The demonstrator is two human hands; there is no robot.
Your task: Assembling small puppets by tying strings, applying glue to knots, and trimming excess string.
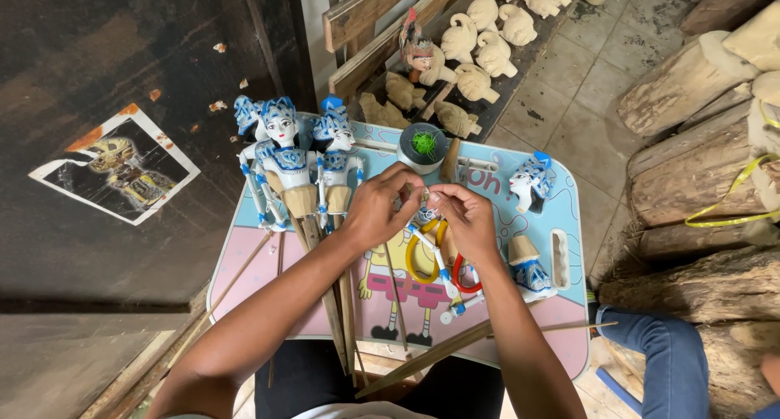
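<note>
Over a small pink and blue cartoon-printed table (pixel 561 326), my left hand (pixel 375 210) and my right hand (pixel 465 218) meet, fingertips pinched together on a small puppet part (pixel 423 198) that I cannot make out clearly. Below them lie a white and blue puppet arm (pixel 439 266) and scissors with yellow and red handles (pixel 422 261). Left of my left hand stand two blue and white rod puppets (pixel 284 155), (pixel 335 155) on wooden sticks. A loose puppet head (pixel 532 179) and a puppet torso (pixel 526 265) lie right of my right hand.
A round cup with green thread (pixel 423 145) sits at the table's far edge. Unpainted carved wooden figures (pixel 475 58) fill a tray behind it. Logs (pixel 691 175) are stacked at the right. A picture sheet (pixel 114 167) lies on the dark floor. A jeans-clad leg (pixel 670 362) is at lower right.
</note>
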